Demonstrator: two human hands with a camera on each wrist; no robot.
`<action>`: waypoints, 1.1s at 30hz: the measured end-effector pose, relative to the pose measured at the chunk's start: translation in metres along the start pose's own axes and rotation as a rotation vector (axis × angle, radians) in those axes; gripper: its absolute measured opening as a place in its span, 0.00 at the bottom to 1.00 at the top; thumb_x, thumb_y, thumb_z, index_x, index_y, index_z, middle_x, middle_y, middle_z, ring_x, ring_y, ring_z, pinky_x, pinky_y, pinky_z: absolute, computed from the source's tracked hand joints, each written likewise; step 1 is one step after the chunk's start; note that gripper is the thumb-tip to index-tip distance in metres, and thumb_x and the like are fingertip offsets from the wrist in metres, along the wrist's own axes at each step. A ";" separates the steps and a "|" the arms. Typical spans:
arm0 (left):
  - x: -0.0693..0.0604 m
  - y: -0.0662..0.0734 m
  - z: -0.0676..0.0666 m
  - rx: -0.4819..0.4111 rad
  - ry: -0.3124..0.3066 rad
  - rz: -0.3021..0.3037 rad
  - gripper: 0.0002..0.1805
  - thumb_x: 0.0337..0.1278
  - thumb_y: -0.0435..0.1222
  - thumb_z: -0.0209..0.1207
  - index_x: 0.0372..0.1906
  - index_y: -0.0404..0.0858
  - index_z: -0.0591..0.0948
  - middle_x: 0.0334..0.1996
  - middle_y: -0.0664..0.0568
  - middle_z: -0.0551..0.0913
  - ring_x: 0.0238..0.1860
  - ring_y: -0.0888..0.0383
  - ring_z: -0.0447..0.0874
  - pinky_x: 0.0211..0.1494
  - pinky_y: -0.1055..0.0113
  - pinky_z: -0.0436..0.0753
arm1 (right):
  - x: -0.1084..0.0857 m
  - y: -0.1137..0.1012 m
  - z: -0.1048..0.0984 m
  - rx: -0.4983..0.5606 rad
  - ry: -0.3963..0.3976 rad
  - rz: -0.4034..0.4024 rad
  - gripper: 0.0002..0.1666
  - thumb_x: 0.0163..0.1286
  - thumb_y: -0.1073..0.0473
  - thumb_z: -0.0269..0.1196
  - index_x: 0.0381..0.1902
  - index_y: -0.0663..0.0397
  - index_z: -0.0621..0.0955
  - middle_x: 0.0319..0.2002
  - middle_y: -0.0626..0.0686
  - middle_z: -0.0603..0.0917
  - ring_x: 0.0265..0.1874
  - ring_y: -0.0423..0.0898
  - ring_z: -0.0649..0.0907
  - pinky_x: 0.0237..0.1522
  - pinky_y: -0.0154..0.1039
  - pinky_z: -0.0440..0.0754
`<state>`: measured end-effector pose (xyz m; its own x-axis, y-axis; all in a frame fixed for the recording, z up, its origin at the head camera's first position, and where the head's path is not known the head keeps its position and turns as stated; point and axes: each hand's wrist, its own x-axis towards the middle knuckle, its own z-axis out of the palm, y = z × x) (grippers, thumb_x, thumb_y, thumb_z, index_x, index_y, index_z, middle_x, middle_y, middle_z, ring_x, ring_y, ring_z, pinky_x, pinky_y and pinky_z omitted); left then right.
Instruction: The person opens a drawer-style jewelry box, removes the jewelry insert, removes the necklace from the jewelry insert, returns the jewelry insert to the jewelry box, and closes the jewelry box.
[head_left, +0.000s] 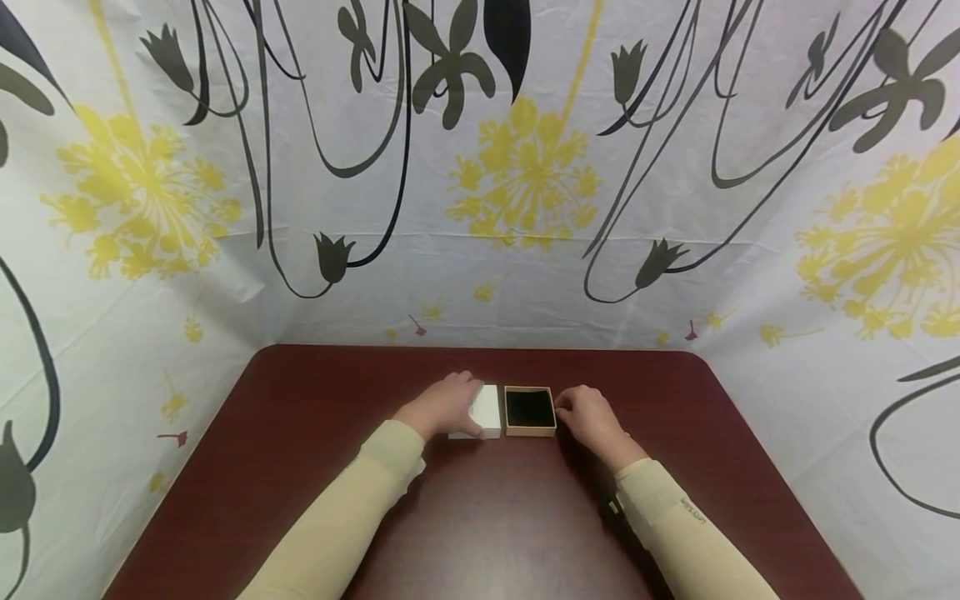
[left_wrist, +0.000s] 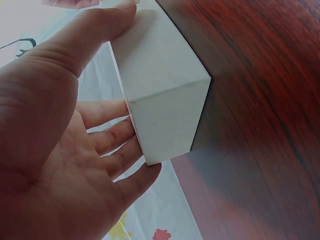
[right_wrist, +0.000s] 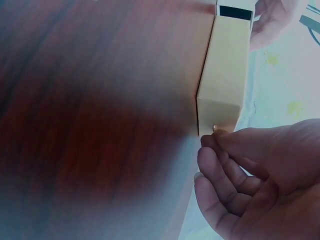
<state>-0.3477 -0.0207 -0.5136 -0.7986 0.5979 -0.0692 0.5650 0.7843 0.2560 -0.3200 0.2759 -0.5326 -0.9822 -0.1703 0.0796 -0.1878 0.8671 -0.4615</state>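
Note:
A white box lid [head_left: 488,407] lies on the table, and my left hand [head_left: 448,406] grips it, thumb on one side and fingers on the opposite side. Just right of it sits a shallow cream box [head_left: 530,432], open at the top, with a black lining [head_left: 528,408]. My right hand [head_left: 591,421] is at the box's right side, fingers curled, thumb and index tips together. In the right wrist view, a tiny shiny spot [right_wrist: 214,128] shows at the thumb tip, against the box's end wall; whether it is a nail or a held thing is unclear.
Both boxes rest near the far edge of a dark reddish-brown table [head_left: 480,517]. Beyond it and at both sides hangs white cloth [head_left: 390,208] printed with grey and yellow flowers. A dark band or strap [head_left: 613,506] shows by the right sleeve.

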 end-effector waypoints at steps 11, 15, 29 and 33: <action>0.000 0.001 -0.001 -0.021 0.008 -0.013 0.47 0.52 0.55 0.83 0.72 0.36 0.80 0.61 0.46 0.81 0.60 0.50 0.78 0.66 0.54 0.81 | 0.002 0.001 0.001 -0.002 0.005 0.005 0.05 0.75 0.68 0.70 0.42 0.60 0.93 0.40 0.54 0.92 0.38 0.51 0.89 0.44 0.53 0.88; 0.000 0.002 -0.001 -0.012 0.011 -0.011 0.47 0.52 0.56 0.83 0.72 0.36 0.79 0.62 0.45 0.80 0.62 0.49 0.79 0.67 0.54 0.81 | 0.003 0.000 0.001 0.004 -0.001 0.017 0.05 0.75 0.67 0.70 0.42 0.59 0.92 0.39 0.54 0.92 0.35 0.49 0.88 0.42 0.52 0.88; 0.000 0.001 0.000 -0.003 0.021 -0.013 0.48 0.51 0.55 0.83 0.72 0.35 0.79 0.62 0.45 0.81 0.62 0.48 0.79 0.68 0.53 0.81 | 0.002 -0.006 0.000 -0.005 0.008 -0.024 0.07 0.73 0.69 0.68 0.39 0.59 0.93 0.37 0.53 0.92 0.39 0.53 0.90 0.47 0.55 0.89; 0.000 0.002 -0.001 -0.012 0.021 -0.016 0.47 0.50 0.54 0.83 0.72 0.35 0.79 0.61 0.45 0.81 0.61 0.49 0.79 0.66 0.53 0.81 | 0.002 -0.007 0.000 0.003 0.005 -0.020 0.07 0.74 0.69 0.69 0.38 0.59 0.93 0.37 0.53 0.92 0.40 0.53 0.90 0.47 0.56 0.89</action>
<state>-0.3466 -0.0195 -0.5118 -0.8119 0.5814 -0.0530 0.5496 0.7917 0.2666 -0.3210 0.2698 -0.5294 -0.9782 -0.1856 0.0934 -0.2077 0.8622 -0.4620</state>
